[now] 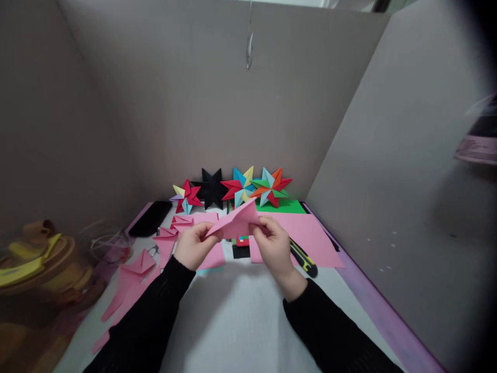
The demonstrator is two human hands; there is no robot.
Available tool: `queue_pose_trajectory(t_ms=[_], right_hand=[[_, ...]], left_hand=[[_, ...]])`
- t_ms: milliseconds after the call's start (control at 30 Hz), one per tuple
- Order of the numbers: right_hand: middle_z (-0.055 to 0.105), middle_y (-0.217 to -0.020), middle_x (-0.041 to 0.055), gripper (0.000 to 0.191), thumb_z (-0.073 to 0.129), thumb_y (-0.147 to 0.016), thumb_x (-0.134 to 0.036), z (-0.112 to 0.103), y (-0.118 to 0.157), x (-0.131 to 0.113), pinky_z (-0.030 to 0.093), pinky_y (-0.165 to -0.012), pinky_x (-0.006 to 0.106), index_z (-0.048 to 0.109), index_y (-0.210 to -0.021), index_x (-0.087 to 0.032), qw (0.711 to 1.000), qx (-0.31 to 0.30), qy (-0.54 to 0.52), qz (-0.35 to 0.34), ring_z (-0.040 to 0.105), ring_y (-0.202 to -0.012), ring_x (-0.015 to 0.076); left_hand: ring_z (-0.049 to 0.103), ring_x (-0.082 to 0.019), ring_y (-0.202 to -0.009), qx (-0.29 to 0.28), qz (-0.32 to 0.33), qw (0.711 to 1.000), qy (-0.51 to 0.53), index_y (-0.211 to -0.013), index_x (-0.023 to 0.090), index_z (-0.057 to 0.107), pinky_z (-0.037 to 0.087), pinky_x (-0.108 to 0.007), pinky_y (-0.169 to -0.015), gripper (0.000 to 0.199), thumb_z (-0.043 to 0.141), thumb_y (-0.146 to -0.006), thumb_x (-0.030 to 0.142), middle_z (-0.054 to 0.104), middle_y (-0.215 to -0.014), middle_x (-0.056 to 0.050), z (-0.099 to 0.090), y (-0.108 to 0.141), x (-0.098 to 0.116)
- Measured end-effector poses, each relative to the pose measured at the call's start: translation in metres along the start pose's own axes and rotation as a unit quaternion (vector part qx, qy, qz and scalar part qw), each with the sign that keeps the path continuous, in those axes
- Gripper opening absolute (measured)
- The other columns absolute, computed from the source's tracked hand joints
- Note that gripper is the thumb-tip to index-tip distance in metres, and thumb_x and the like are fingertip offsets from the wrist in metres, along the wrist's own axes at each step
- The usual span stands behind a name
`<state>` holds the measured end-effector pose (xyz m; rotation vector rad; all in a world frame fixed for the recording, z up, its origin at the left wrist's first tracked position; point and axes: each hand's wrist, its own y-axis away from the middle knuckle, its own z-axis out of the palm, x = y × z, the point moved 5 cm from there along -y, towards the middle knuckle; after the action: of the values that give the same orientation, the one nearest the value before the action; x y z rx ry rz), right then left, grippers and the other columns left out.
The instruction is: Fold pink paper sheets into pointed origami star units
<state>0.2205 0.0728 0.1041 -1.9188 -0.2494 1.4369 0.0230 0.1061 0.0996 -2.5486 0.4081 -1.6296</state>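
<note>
A folded piece of pink paper [236, 220] is held up over the table between both hands. My left hand [196, 244] pinches its lower left corner between thumb and fingers. At its right edge, my right hand [273, 243] grips it the same way. The paper tilts, with one point rising toward the upper right. Below and beyond it lie pink sheets [306, 239] on the right, with a black and yellow utility knife [303, 257] on them. Several folded pink paper pieces [139, 264] are spread to the left of my left hand.
Several folded paper stars, among them a black one [212, 188] and a multicoloured one [271, 187], lean on the back panel. A phone [150, 218] lies at the back left. Grey panels [233, 103] enclose the table. Yellow and brown rolls [39, 259] sit on the left.
</note>
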Motion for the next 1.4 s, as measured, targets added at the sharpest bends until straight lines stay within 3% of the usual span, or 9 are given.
queue_pose_trajectory(t_ms=[133, 233, 367, 600, 800, 1000, 1167, 1300, 1400], right_hand=[[0.065, -0.074, 0.0017, 0.009, 0.060, -0.076, -0.016, 0.011, 0.001, 0.002, 0.047, -0.067, 0.027, 0.068, -0.075, -0.020, 0.995, -0.089, -0.036, 0.036, 0.059, -0.072, 0.0166], [0.067, -0.073, 0.0023, 0.009, 0.060, -0.075, -0.017, 0.017, 0.003, 0.002, 0.047, -0.065, 0.027, 0.069, -0.076, -0.019, 0.989, -0.127, -0.034, 0.066, 0.060, -0.070, 0.0168], [0.065, -0.070, 0.0009, 0.004, 0.062, -0.074, -0.021, 0.016, 0.005, -0.001, 0.047, -0.063, 0.027, 0.066, -0.075, -0.019, 0.991, -0.094, -0.046, 0.088, 0.059, -0.068, 0.0163], [0.067, -0.090, 0.0031, 0.010, 0.065, -0.070, -0.019, 0.017, 0.002, 0.007, 0.050, -0.063, 0.026, 0.064, -0.079, -0.021, 0.961, -0.072, -0.229, 0.138, 0.062, -0.076, 0.0160], [0.065, -0.067, -0.0026, 0.010, 0.069, -0.066, -0.017, 0.019, 0.002, 0.019, 0.050, -0.056, 0.023, 0.068, -0.075, -0.021, 0.931, -0.081, -0.286, 0.213, 0.059, -0.059, 0.0114], [0.072, -0.083, 0.0026, 0.013, 0.064, -0.071, -0.018, 0.014, -0.001, 0.012, 0.055, -0.058, 0.025, 0.075, -0.077, -0.022, 0.935, -0.177, -0.254, 0.174, 0.066, -0.068, 0.0138], [0.072, -0.099, 0.0059, 0.009, 0.068, -0.074, -0.024, 0.013, 0.001, 0.001, 0.057, -0.066, 0.029, 0.075, -0.080, -0.021, 0.904, -0.286, -0.269, 0.171, 0.067, -0.072, 0.0146], [0.071, -0.100, 0.0073, 0.012, 0.070, -0.074, -0.028, 0.014, 0.002, -0.005, 0.056, -0.067, 0.030, 0.073, -0.082, -0.020, 0.902, -0.305, -0.259, 0.161, 0.067, -0.075, 0.0158], [0.071, -0.089, 0.0059, 0.011, 0.069, -0.075, -0.029, 0.017, 0.004, -0.004, 0.054, -0.062, 0.028, 0.071, -0.080, -0.019, 0.919, -0.280, -0.224, 0.166, 0.065, -0.071, 0.0150]], left_hand=[[0.061, -0.018, -0.075, 0.026, 0.078, 0.995, -0.056, -0.083, 0.017, 0.069, 0.047, -0.029, -0.071, 0.019, 0.065, -0.075, 0.034, 0.069, -0.080, -0.002, -0.003, 0.003, 0.012], [0.061, -0.016, -0.073, 0.040, 0.090, 0.995, -0.020, -0.088, 0.016, 0.069, 0.048, -0.027, -0.068, 0.023, 0.065, -0.075, 0.035, 0.069, -0.081, -0.003, -0.003, 0.005, 0.016], [0.058, -0.014, -0.062, 0.056, 0.074, 0.995, 0.021, -0.081, 0.015, 0.069, 0.045, -0.023, -0.056, 0.021, 0.065, -0.075, 0.035, 0.068, -0.073, -0.003, -0.002, 0.006, 0.015], [0.063, -0.017, -0.072, 0.096, 0.042, 0.985, 0.138, -0.083, 0.014, 0.068, 0.052, -0.028, -0.066, 0.022, 0.068, -0.071, 0.032, 0.071, -0.079, -0.005, -0.008, 0.001, 0.007], [0.067, -0.020, -0.080, 0.048, 0.038, 0.981, 0.184, -0.079, 0.015, 0.072, 0.054, -0.030, -0.073, 0.017, 0.073, -0.063, 0.020, 0.073, -0.087, -0.007, -0.006, 0.002, 0.012], [0.067, -0.021, -0.092, -0.009, 0.119, 0.977, 0.176, -0.075, 0.022, 0.076, 0.053, -0.031, -0.083, 0.014, 0.071, -0.066, 0.011, 0.075, -0.093, -0.006, -0.016, 0.003, 0.023], [0.069, -0.021, -0.086, -0.056, 0.216, 0.969, 0.107, -0.073, 0.023, 0.077, 0.054, -0.032, -0.080, 0.016, 0.066, -0.072, 0.010, 0.075, -0.091, -0.008, -0.025, 0.006, 0.034], [0.069, -0.021, -0.083, -0.060, 0.242, 0.966, 0.070, -0.073, 0.024, 0.076, 0.055, -0.034, -0.078, 0.015, 0.065, -0.074, 0.014, 0.075, -0.089, -0.008, -0.029, 0.009, 0.037], [0.069, -0.020, -0.083, -0.073, 0.253, 0.964, 0.037, -0.075, 0.025, 0.076, 0.055, -0.035, -0.077, 0.015, 0.064, -0.076, 0.015, 0.075, -0.091, -0.008, -0.027, 0.011, 0.040]])
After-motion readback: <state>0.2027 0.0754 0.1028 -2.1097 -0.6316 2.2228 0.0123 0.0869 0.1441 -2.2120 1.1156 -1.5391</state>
